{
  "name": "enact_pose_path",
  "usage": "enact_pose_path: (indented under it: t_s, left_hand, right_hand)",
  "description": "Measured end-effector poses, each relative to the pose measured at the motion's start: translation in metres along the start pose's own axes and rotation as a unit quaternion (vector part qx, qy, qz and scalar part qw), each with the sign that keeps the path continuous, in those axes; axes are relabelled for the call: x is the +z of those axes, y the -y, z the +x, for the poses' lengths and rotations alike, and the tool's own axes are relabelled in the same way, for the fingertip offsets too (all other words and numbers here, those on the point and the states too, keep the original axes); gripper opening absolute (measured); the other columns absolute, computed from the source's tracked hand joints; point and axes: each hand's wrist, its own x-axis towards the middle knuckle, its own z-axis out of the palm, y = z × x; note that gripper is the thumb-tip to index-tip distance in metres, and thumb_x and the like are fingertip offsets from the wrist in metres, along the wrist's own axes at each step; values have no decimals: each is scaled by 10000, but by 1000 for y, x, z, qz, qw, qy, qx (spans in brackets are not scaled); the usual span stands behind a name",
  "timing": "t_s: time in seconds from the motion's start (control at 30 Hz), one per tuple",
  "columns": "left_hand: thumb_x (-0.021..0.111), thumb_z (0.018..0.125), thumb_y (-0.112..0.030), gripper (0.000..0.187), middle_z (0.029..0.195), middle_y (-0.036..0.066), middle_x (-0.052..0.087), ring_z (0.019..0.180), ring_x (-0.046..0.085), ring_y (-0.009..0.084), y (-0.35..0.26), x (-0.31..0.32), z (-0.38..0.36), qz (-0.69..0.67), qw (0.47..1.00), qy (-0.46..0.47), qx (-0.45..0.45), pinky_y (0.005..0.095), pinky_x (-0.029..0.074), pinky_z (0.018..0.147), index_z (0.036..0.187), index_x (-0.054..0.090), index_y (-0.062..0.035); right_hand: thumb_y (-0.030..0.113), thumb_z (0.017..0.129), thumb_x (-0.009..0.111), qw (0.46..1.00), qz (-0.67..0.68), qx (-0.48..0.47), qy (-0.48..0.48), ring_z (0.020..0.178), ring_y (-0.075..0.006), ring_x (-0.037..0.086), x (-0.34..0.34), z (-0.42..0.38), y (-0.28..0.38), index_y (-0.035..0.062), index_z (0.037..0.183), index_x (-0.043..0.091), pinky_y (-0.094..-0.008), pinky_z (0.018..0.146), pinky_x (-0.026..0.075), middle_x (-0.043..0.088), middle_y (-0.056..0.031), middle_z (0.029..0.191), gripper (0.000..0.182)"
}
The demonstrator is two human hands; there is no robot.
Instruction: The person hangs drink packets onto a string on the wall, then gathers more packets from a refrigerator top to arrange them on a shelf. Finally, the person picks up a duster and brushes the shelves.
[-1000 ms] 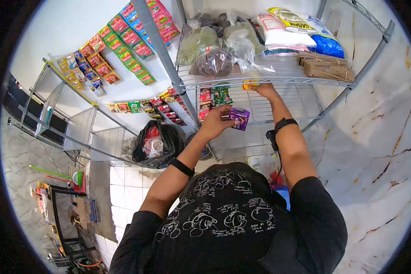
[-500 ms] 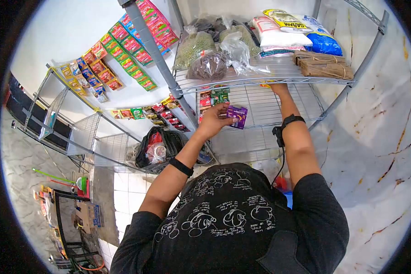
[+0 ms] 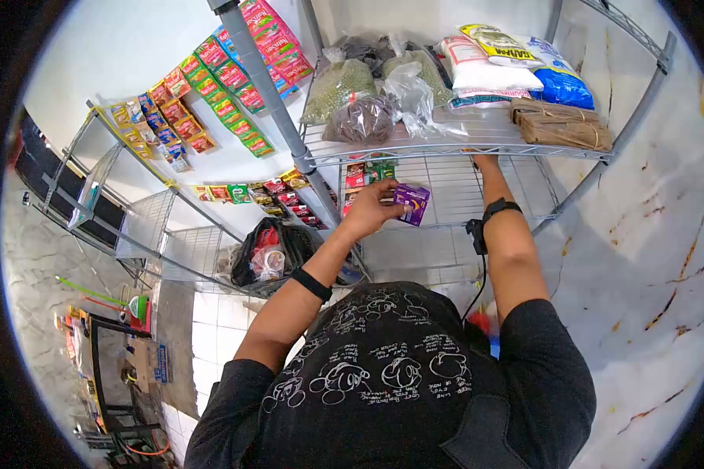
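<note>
My left hand is closed on a small purple box, pinching its left edge in front of the lower wire shelf. My right hand reaches in beneath the upper shelf. The shelf's front edge hides its fingers, and a bit of orange shows beside them, too small to name. Red packets and green packets lie on the lower shelf, behind my left hand.
Bags of green beans, a dark-filled bag, white sacks and a brown bundle sit on the upper shelf. A grey post rises at left. Sachet strips hang beyond it, above a black bag.
The purple box has shifted slightly right and tilted in my left hand. My right hand has moved a little lower in view, and the orange-yellow patch beside it shows less.
</note>
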Motion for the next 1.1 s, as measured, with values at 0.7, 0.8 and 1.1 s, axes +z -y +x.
enact_pose_path:
  t_s: [0.7,0.8,1.1]
  left_hand:
    - [764,733,-144,561,1001,129,633,928,606,174,-2,-1,6,10,1000,-16,17,285,515,785,1177,494,67]
    - [763,737,-149,570,1024,125,629,928,602,172,5,1,9,26,999,-19,-16,287,518,770,1185,484,64]
    - [756,745,-143,569,1059,113,622,982,583,181,-25,4,7,-33,997,-10,-68,292,488,825,1203,480,52]
  right_hand:
    - [400,839,570,995,44,-34,88,804,-251,615,8,14,23,68,1070,628,-363,708,488,643,-108,994,409]
    - [398,838,573,993,48,-33,101,798,-246,614,9,9,22,68,1070,628,-360,703,487,643,-106,989,408]
    - [395,835,580,986,62,-24,150,779,-233,610,-4,1,22,68,1071,627,-350,687,485,643,-100,974,405]
